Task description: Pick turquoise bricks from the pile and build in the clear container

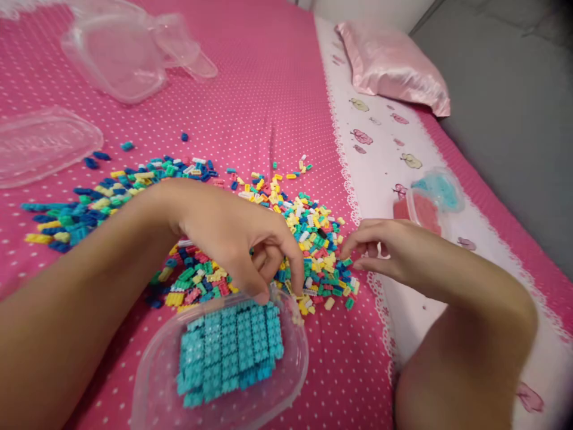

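A clear plastic container (293, 376) in front of me holds neat, tightly packed rows of turquoise toy bricks (228, 352). Over its far rim hangs my left hand (242, 236), fingers curled down and thumb apart from the index finger. The thumb tip is at the corner of the turquoise rows; I see nothing between the fingertips. My right hand (376, 245) is at the right edge of a loose pile of small multicoloured bricks (313, 239). Its fingers are bent, with a gap to the thumb, and the fingertips reach the outermost bricks.
More loose bricks, mostly blue, green and yellow (98, 197), spread to the left. Clear plastic containers (116, 54) and a clear lid (45, 143) lie farther back on the pink dotted bedspread (268, 71). Tubs of red and turquoise pieces (430, 200) stand right, below a pink pillow (394, 63).
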### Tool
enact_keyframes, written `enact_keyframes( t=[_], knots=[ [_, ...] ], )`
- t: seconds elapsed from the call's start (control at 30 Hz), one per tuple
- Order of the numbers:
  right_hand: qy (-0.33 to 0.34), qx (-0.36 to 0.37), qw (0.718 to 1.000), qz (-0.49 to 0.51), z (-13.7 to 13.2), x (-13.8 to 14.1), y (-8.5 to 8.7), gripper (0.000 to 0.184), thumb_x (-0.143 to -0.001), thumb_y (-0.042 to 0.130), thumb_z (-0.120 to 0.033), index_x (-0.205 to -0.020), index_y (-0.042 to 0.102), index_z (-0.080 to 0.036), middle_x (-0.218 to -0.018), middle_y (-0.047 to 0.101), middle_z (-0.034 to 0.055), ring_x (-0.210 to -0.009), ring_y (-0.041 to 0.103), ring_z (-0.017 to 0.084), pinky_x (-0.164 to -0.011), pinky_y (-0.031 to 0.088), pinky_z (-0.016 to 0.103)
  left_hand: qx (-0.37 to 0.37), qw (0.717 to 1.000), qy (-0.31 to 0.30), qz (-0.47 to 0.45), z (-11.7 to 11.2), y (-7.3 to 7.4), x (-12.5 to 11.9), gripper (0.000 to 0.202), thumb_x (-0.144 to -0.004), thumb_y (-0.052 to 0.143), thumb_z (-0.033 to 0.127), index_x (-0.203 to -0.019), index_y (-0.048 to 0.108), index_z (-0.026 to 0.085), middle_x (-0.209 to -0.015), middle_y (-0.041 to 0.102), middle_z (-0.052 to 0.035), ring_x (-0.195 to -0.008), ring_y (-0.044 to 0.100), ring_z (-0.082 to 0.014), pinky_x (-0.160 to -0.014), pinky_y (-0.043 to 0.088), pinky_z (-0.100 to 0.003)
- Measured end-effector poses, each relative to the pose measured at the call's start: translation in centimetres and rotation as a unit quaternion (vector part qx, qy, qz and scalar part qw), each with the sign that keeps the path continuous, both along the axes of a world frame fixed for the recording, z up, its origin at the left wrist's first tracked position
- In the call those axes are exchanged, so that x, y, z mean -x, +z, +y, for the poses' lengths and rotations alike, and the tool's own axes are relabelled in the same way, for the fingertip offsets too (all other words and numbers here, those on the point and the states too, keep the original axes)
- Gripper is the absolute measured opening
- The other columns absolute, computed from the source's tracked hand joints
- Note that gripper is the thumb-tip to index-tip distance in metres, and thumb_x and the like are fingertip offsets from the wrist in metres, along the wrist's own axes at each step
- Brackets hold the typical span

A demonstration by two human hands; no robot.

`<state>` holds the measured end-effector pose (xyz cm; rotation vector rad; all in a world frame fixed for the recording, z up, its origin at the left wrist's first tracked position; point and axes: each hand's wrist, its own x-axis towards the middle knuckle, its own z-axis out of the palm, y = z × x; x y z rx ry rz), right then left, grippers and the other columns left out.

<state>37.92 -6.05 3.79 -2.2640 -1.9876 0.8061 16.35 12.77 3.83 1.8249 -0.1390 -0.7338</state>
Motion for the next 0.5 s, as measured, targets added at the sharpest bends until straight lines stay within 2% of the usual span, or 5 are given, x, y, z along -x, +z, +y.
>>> enact_keyframes(
  t=[0.1, 0.17, 0.27, 0.4, 0.5],
  knots=[
    [0.001, 0.012, 0.999, -0.036, 0.2, 0.4, -1.6, 0.012, -0.076, 0.065, -0.02, -0.083, 0.072, -0.026, -0.077, 0.068, -0.0015, -0.065, 0.059, 0.013, -0.059, 0.042, 0.025, 0.009, 1.0, 0.006, 0.011, 0.2, -0.3, 0.0, 0.043, -0.082, 0.07, 0.019, -0.124, 0.069, 0.017, -0.071, 0.068, 0.0006, -0.064, 0.062, -0.0124, -0.052, 0.041, -0.018],
    [0.015, 0.015, 0.999, -0.045, 0.3, 0.4, -2.5, 0.011, -0.073, 0.065, -0.021, -0.08, 0.072, -0.026, -0.072, 0.067, -0.0022, -0.062, 0.058, 0.013, -0.057, 0.042, 0.025, 0.018, 1.0, 0.012, 0.015, 0.1, -0.6, 0.1, 0.044, -0.081, 0.071, 0.02, -0.125, 0.069, 0.019, -0.066, 0.067, 0.0019, -0.059, 0.06, -0.0117, -0.051, 0.038, -0.018],
    [0.04, 0.013, 0.998, -0.055, 0.6, 0.2, -3.3, 0.011, -0.07, 0.065, -0.022, -0.077, 0.073, -0.025, -0.065, 0.064, -0.0018, -0.057, 0.056, 0.014, -0.054, 0.041, 0.026, 0.03, 0.999, 0.031, 0.002, 0.1, -0.9, 0.2, 0.046, -0.069, 0.08, 0.02, -0.114, 0.076, 0.022, -0.065, 0.068, 0.0032, -0.06, 0.06, -0.0125, -0.056, 0.041, -0.02],
    [0.064, 0.006, 0.997, -0.052, 0.8, 0.1, -3.1, 0.01, -0.073, 0.064, -0.023, -0.073, 0.074, -0.025, -0.067, 0.066, 0.0005, -0.057, 0.058, 0.014, -0.055, 0.043, 0.028, 0.027, 0.999, 0.022, -0.011, 0.4, -1.2, 0.3, 0.053, -0.068, 0.081, 0.021, -0.12, 0.074, 0.024, -0.065, 0.068, 0.0035, -0.062, 0.061, -0.0146, -0.058, 0.043, -0.022],
    [0.067, -0.059, 0.994, -0.062, 0.8, 0.4, -2.2, 0.012, -0.08, 0.063, -0.029, -0.074, 0.073, -0.025, -0.07, 0.067, 0.0028, -0.063, 0.058, 0.015, -0.059, 0.044, 0.029, 0.023, 0.999, 0.031, -0.014, 0.4, -1.3, 0.3, 0.055, -0.065, 0.085, 0.022, -0.119, 0.075, 0.024, -0.07, 0.07, 0.0018, -0.068, 0.064, -0.0165, -0.06, 0.045, -0.023]
  ],
)
